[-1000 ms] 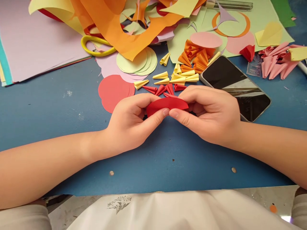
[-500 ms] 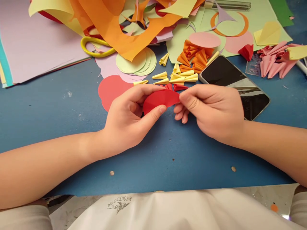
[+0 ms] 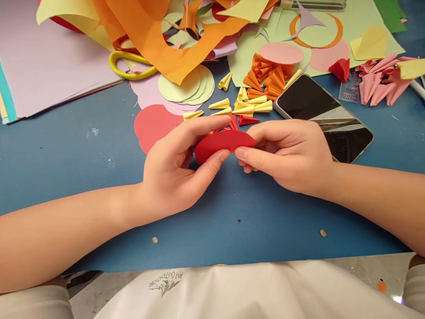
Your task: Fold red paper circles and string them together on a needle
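Note:
Between my hands is a piece of red paper (image 3: 222, 142), curved, with a rounded upper edge. My left hand (image 3: 179, 166) grips its left part, thumb at the front and fingers behind. At its right end, my right hand (image 3: 285, 153) pinches the paper between thumb and forefinger. Just beyond it lie small red paper cones (image 3: 247, 120), partly hidden by my hands, and several yellow paper cones (image 3: 254, 106). Flat red paper discs (image 3: 154, 126) rest on the table behind my left hand.
A phone (image 3: 323, 117) lies behind my right hand. Orange cones (image 3: 272, 82), pink cones (image 3: 381, 84) and pale green discs (image 3: 187, 86) are farther back. Yellow-handled scissors (image 3: 133, 66) sit partly under orange paper scraps (image 3: 179, 62). Lilac sheets (image 3: 59, 57) are stacked at left on the blue table (image 3: 199, 235).
My right thumb has moved left and down onto the front of the red paper. The paper now looks narrower and more bent over. My left hand has barely moved.

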